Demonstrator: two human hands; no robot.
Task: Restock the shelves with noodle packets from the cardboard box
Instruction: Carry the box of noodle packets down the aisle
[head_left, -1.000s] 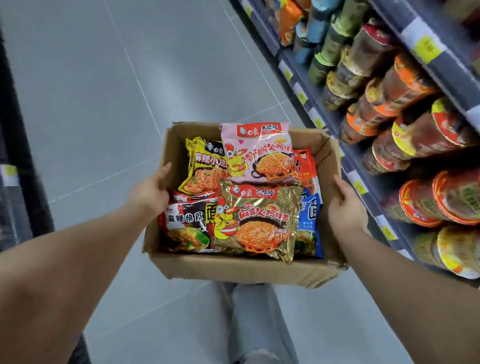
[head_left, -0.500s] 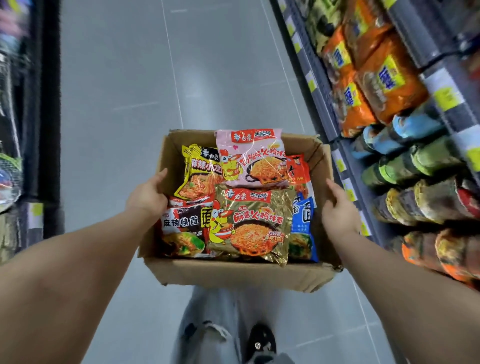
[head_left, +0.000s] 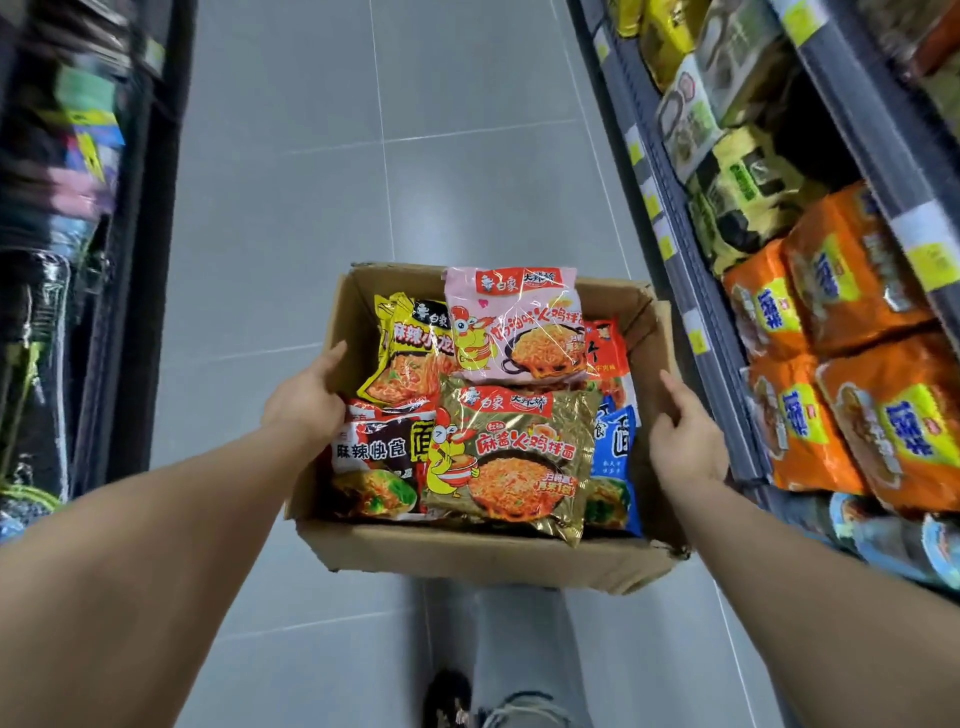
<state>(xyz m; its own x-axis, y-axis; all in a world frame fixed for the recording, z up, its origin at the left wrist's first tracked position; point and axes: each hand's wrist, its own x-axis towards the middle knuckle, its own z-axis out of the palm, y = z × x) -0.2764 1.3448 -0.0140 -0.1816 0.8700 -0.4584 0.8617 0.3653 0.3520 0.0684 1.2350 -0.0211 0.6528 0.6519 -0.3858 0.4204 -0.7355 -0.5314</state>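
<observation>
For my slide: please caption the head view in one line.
A person's left hand and right hand hold a cardboard box of noodle packets beside shelves of orange packs.

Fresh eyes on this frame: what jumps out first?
The open cardboard box at centre, held by its side walls in the left hand and right hand, crammed with bright noodle packets: a gold packet on top in front, a pink packet behind it. Next, the orange multipacks on the shelves at right.

The right shelf (head_left: 680, 291) carries orange packs (head_left: 852, 291) and yellow packs (head_left: 748, 197).
</observation>
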